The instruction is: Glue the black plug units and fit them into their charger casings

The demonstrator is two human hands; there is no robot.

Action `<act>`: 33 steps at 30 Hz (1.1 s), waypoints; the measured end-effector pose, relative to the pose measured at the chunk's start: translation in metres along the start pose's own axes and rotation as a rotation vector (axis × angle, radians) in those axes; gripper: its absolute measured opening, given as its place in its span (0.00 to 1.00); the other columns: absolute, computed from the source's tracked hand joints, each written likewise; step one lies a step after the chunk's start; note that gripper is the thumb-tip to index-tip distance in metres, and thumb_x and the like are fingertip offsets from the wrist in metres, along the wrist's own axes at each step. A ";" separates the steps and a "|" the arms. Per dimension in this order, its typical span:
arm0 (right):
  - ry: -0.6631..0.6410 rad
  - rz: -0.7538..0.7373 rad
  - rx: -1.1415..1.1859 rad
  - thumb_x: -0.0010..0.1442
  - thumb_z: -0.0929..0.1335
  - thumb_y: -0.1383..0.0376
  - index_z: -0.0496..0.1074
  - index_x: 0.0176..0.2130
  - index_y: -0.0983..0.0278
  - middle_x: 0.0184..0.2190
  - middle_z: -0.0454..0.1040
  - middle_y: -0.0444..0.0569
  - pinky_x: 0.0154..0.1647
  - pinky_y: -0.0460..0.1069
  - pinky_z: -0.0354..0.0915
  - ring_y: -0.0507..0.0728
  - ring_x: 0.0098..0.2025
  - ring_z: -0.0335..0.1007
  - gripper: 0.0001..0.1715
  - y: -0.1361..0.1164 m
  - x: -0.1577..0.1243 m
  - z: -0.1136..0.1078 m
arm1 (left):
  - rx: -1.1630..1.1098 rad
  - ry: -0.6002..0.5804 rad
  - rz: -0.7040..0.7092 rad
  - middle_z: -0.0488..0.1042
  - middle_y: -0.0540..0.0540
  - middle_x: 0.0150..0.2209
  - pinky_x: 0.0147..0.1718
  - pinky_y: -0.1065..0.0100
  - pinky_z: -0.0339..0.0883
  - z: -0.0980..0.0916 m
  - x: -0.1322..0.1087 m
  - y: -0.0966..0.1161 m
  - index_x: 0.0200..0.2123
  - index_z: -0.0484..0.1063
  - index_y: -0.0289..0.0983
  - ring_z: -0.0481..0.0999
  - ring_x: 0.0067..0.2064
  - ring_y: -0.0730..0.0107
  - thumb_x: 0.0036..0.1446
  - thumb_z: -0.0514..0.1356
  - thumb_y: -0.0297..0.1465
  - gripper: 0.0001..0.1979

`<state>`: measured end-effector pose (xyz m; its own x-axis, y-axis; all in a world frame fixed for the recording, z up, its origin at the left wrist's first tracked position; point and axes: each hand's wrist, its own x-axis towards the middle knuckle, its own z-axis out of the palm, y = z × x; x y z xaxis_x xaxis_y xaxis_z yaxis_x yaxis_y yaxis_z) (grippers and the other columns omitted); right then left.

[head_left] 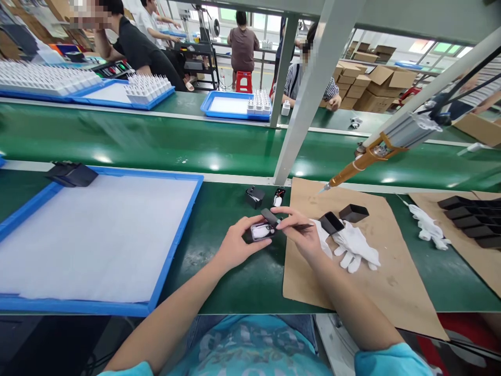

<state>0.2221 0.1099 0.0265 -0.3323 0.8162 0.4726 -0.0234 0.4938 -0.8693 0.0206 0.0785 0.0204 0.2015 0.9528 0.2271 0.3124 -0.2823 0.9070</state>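
Fingers of my left hand (238, 245) wrap round a small black plastic housing (262, 231), its open side up, white parts and wires showing inside. Above its rim, my right hand (301, 232) pinches a dark flat piece (270, 216), perhaps a cover; a thin dark item also shows under those fingers. Just beyond my hands stand a closed-looking black housing (255, 197) and another open black housing (278, 198) with white parts and an orange-red wire. Right of my right hand, two hollow black cases (332, 223) lie beside white gloves (354, 245).
A blue tray (172, 250) lined with white fills the left, black adapters (72, 174) at its far corner. An orange dispensing tool (352, 167) hangs over the cardboard sheet (376, 292). A metal post (301, 99) rises ahead. Black cases (475, 219) sit far right; people work across the green belt (156, 138).
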 end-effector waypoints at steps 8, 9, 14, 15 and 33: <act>0.237 0.274 -0.122 0.58 0.70 0.54 0.72 0.37 0.62 0.28 0.75 0.44 0.24 0.45 0.63 0.51 0.28 0.70 0.14 0.002 -0.001 0.023 | 0.767 0.401 0.515 0.77 0.44 0.52 0.45 0.59 0.68 0.002 -0.008 -0.013 0.53 0.74 0.45 0.70 0.44 0.59 0.56 0.60 0.24 0.21; 0.235 0.279 -0.116 0.58 0.70 0.54 0.73 0.37 0.62 0.28 0.76 0.45 0.25 0.45 0.64 0.52 0.29 0.72 0.14 0.001 -0.001 0.025 | 0.777 0.394 0.523 0.77 0.44 0.52 0.46 0.59 0.68 0.003 -0.008 -0.014 0.54 0.73 0.46 0.70 0.45 0.59 0.56 0.60 0.24 0.22; 0.300 0.239 -0.176 0.60 0.69 0.56 0.75 0.39 0.62 0.30 0.76 0.46 0.23 0.45 0.64 0.49 0.25 0.67 0.13 -0.002 -0.004 0.030 | 0.761 0.357 0.509 0.77 0.43 0.51 0.46 0.58 0.67 0.006 -0.009 -0.013 0.54 0.73 0.45 0.71 0.45 0.58 0.57 0.59 0.25 0.21; 0.296 0.211 -0.198 0.61 0.68 0.57 0.76 0.39 0.61 0.31 0.76 0.46 0.22 0.45 0.63 0.49 0.25 0.67 0.12 -0.003 -0.005 0.030 | 0.746 0.354 0.490 0.77 0.43 0.51 0.45 0.59 0.67 0.007 -0.009 -0.011 0.54 0.73 0.44 0.71 0.45 0.58 0.58 0.59 0.25 0.21; 0.163 -0.090 -0.461 0.64 0.65 0.66 0.68 0.45 0.60 0.47 0.77 0.53 0.31 0.46 0.73 0.54 0.42 0.77 0.09 0.002 -0.015 0.037 | 0.511 0.397 0.426 0.76 0.41 0.49 0.44 0.61 0.69 0.021 -0.011 0.001 0.55 0.70 0.42 0.71 0.43 0.62 0.57 0.62 0.26 0.23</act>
<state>0.1924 0.0874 0.0123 -0.1952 0.7826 0.5912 0.3862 0.6154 -0.6871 0.0381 0.0660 0.0112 0.0828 0.6916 0.7175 0.6915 -0.5584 0.4584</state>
